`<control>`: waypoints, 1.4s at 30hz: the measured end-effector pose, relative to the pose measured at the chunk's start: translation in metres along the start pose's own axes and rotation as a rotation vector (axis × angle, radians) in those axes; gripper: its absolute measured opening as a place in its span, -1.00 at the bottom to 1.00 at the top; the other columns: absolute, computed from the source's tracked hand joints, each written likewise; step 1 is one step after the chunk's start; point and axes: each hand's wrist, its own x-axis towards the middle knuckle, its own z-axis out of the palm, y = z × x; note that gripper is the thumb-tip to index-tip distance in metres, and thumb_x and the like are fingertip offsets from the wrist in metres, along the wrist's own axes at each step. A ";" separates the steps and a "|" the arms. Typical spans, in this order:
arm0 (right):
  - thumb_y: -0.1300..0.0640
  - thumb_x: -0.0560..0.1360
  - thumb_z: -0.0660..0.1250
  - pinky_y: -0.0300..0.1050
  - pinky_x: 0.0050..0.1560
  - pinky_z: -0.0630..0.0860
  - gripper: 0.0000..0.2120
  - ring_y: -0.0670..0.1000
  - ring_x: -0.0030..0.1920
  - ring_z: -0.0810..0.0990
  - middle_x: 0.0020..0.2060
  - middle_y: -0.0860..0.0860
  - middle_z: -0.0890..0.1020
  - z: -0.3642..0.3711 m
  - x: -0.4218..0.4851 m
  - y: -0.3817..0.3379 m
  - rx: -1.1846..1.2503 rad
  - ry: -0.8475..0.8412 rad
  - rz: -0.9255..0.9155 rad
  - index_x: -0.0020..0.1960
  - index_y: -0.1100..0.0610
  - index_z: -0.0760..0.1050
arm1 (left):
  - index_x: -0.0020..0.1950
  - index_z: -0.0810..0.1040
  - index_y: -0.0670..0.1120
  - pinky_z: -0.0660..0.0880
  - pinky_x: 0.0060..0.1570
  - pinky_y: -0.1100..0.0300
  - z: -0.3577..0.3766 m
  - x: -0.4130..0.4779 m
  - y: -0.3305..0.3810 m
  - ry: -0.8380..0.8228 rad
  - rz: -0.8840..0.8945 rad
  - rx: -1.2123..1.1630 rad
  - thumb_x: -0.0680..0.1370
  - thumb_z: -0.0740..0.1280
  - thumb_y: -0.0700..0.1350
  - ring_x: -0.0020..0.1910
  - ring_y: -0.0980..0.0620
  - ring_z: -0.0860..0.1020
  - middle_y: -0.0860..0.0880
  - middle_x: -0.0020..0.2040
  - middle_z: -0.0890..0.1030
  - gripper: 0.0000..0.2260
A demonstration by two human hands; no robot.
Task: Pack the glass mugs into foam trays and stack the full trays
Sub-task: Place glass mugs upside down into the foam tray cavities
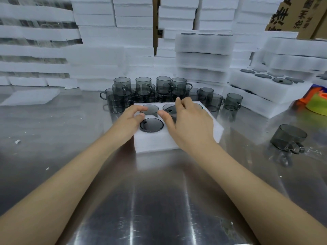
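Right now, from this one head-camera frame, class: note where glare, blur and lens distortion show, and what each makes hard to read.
Head view: streaky glare runs down the steel table nearest the camera; the foam stacks at far left smear with blur; wide-angle bending bows the frame's edges; the smoky mugs behind the tray overlap, so their count is unsure.

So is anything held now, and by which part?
The right hand pinches a glass mug by its rim. The left hand touches a second mug at its rim; a grip cannot be told.
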 end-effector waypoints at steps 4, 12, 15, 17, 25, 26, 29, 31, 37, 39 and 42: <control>-0.32 0.56 -0.12 0.05 0.27 0.22 -0.32 0.11 0.38 0.26 0.42 -0.02 0.35 -0.001 -0.003 0.008 0.077 -0.191 -0.035 0.48 0.12 0.21 | 0.15 0.52 0.05 0.27 0.41 -0.09 -0.001 0.000 0.000 -0.009 -0.007 -0.014 0.61 0.20 -0.20 0.34 -0.06 0.43 -0.09 0.33 0.47 -0.78; -0.42 0.44 -0.30 0.11 0.50 -0.21 -0.16 0.03 0.53 -0.22 0.55 -0.10 -0.08 0.000 0.002 0.023 0.097 -0.484 -0.163 0.56 0.06 -0.06 | 0.17 0.53 0.05 0.28 0.40 -0.12 -0.003 0.000 -0.002 -0.026 -0.003 -0.021 0.61 0.20 -0.18 0.33 -0.08 0.44 -0.10 0.32 0.49 -0.78; -0.39 0.45 -0.31 0.12 0.50 -0.11 -0.18 0.04 0.54 -0.10 0.55 -0.03 0.02 -0.004 0.008 0.028 0.192 -0.474 -0.145 0.54 0.05 0.07 | 0.15 0.53 0.07 0.28 0.39 -0.13 -0.002 0.001 -0.003 -0.031 -0.006 -0.023 0.62 0.19 -0.17 0.34 -0.09 0.44 -0.10 0.33 0.48 -0.78; -0.31 0.51 -0.27 0.17 0.47 0.02 -0.29 0.10 0.51 0.03 0.52 0.06 0.14 -0.010 0.018 0.047 0.187 -0.404 -0.025 0.47 0.03 0.22 | 0.11 0.53 0.11 0.27 0.40 -0.15 -0.002 0.002 -0.004 -0.038 -0.012 -0.031 0.62 0.19 -0.16 0.34 -0.11 0.43 -0.12 0.33 0.48 -0.79; -0.33 0.52 0.02 0.30 0.39 0.19 -0.30 0.25 0.46 0.16 0.48 0.15 0.21 -0.015 0.032 0.169 -0.131 -0.641 0.633 0.49 0.10 0.21 | 0.07 0.52 0.15 0.25 0.41 -0.17 -0.003 0.005 -0.006 -0.041 -0.001 -0.029 0.62 0.18 -0.16 0.35 -0.14 0.42 -0.16 0.33 0.47 -0.78; -0.32 0.52 0.03 0.26 0.38 0.23 -0.29 0.25 0.44 0.21 0.47 0.15 0.25 -0.014 0.033 0.173 -0.104 -0.638 0.650 0.48 0.14 0.24 | 0.06 0.52 0.15 0.25 0.41 -0.17 -0.002 0.005 -0.006 -0.041 0.001 -0.029 0.62 0.19 -0.16 0.35 -0.13 0.42 -0.15 0.33 0.47 -0.78; -0.21 0.54 0.11 0.15 0.33 0.33 -0.39 0.26 0.35 0.33 0.39 0.20 0.34 -0.013 0.031 0.170 -0.025 -0.519 0.664 0.42 0.20 0.31 | 0.04 0.53 0.19 0.25 0.41 -0.16 -0.003 0.005 -0.007 -0.035 0.000 -0.015 0.61 0.19 -0.16 0.35 -0.11 0.42 -0.12 0.34 0.46 -0.76; -0.02 0.56 0.15 0.06 0.29 0.36 -0.53 0.28 0.30 0.37 0.32 0.25 0.38 -0.012 0.032 0.159 0.047 -0.371 0.597 0.36 0.24 0.36 | 0.03 0.53 0.20 0.26 0.41 -0.15 -0.004 0.005 -0.007 -0.033 -0.002 -0.013 0.61 0.20 -0.15 0.35 -0.10 0.42 -0.10 0.33 0.47 -0.76; 0.32 0.46 0.14 -0.06 0.15 0.42 -0.63 0.21 0.21 0.47 0.20 0.20 0.56 -0.023 0.033 0.132 0.236 -0.195 0.377 0.20 0.19 0.55 | 0.03 0.54 0.19 0.28 0.38 -0.18 -0.004 0.004 -0.006 -0.041 -0.009 -0.030 0.61 0.20 -0.16 0.33 -0.13 0.44 -0.13 0.32 0.48 -0.76; 0.30 0.46 0.14 -0.11 0.09 0.40 -0.65 0.16 0.16 0.49 0.19 0.15 0.58 -0.024 0.031 0.131 0.219 -0.303 0.364 0.16 0.16 0.57 | 0.06 0.53 0.17 0.28 0.39 -0.17 -0.003 0.004 -0.006 -0.041 -0.008 -0.025 0.61 0.19 -0.15 0.34 -0.11 0.44 -0.11 0.33 0.47 -0.77; 0.26 0.51 0.13 -0.12 0.04 0.33 -0.66 0.14 0.21 0.47 0.24 0.11 0.55 -0.022 0.029 0.130 0.224 -0.437 0.337 0.19 0.16 0.56 | 0.11 0.53 0.12 0.27 0.40 -0.14 -0.004 0.004 -0.006 -0.038 -0.005 -0.009 0.62 0.19 -0.15 0.35 -0.09 0.42 -0.10 0.34 0.46 -0.79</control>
